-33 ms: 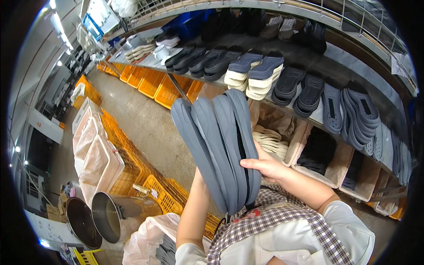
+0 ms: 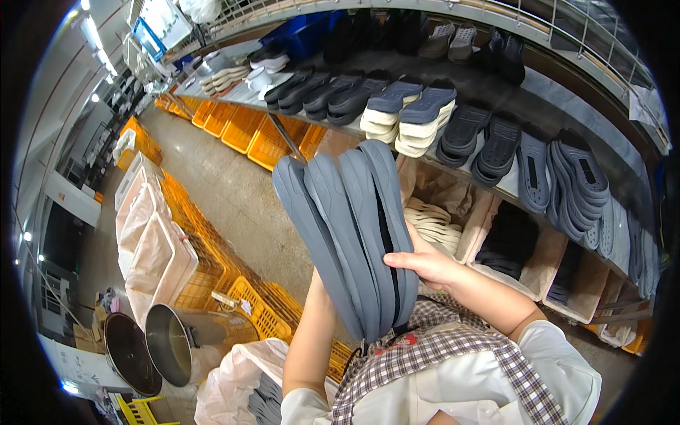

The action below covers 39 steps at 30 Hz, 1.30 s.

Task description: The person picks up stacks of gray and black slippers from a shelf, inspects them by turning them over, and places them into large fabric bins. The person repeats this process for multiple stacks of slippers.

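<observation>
Several grey shoe soles (image 2: 336, 234) stand side by side on edge in front of me, pressed together in a bundle. My right hand (image 2: 418, 262) grips the bundle from the right, its thumb lying over the outermost sole and its fingers out of sight behind. On the other side my left forearm (image 2: 308, 340) runs up behind the soles. They hide my left hand, so its fingers do not show. Beyond the bundle, on a long shelf, are cream soles with dark blue tops (image 2: 425, 117), black soles (image 2: 496, 152) and a stack of grey soles (image 2: 581, 184).
Under the shelf are lined bins, one with cream soles (image 2: 432, 227). Stacked orange crates (image 2: 212, 255) run along my left, near two metal drums (image 2: 170, 343). A lined sack (image 2: 234, 382) with grey pieces stands at lower left. Wire mesh (image 2: 567, 35) edges the shelf above.
</observation>
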### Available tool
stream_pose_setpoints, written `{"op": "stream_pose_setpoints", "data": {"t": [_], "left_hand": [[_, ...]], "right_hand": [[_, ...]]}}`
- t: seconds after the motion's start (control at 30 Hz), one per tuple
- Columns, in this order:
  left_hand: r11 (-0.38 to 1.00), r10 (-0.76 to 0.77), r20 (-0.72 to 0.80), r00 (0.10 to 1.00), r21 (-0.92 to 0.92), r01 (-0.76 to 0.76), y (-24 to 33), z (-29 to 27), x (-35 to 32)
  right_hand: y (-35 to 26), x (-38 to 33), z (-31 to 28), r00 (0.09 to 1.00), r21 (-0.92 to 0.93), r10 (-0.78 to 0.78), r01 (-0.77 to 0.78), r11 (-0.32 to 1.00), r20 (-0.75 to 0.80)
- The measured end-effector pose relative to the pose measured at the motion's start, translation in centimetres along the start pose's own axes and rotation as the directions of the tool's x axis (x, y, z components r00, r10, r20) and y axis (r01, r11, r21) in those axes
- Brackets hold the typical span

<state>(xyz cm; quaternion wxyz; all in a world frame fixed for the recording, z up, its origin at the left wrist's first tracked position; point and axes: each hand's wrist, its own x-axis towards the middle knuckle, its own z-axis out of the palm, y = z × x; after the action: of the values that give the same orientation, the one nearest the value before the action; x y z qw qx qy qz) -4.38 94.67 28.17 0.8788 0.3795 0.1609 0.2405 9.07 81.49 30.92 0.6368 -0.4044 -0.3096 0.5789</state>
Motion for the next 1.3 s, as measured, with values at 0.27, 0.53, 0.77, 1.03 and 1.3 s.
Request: {"op": "stream_pose_setpoints", "data": {"t": [0.27, 0.53, 0.77, 1.03, 1.3], "left_hand": [[0.964, -0.170, -0.137, 0.976, -0.229, 0.135, -2.4, -0.3, -2.5], [0.956, -0.234, -0.234, 0.944, -0.231, 0.180, -3.9, -0.5, -2.4], [0.964, -0.073, -0.258, 0.963, -0.264, 0.002, -4.8, -1.5, -1.5], [0.971, -0.012, -0.183, 0.983, -0.235, -0.032, -5.3, -3.2, -1.5], [0.966, 0.121, -0.132, 0.984, -0.214, -0.148, -5.1, -3.6, -0.2]], "right_hand": [[0.9, 1.9, -2.1, 0.932, -0.275, 0.362, -0.357, 0.893, -0.034], [1.5, 1.7, -2.8, 0.836, -0.281, 0.548, -0.530, 0.800, -0.018], [1.8, 1.6, -2.6, 0.979, -0.350, 0.129, -0.066, 0.935, 0.159], [0.7, 0.7, -2.1, 0.976, -0.424, 0.046, 0.049, 0.904, 0.211], [0.7, 0.1, -1.9, 0.978, -0.475, 0.000, 0.101, 0.874, 0.207]]}}
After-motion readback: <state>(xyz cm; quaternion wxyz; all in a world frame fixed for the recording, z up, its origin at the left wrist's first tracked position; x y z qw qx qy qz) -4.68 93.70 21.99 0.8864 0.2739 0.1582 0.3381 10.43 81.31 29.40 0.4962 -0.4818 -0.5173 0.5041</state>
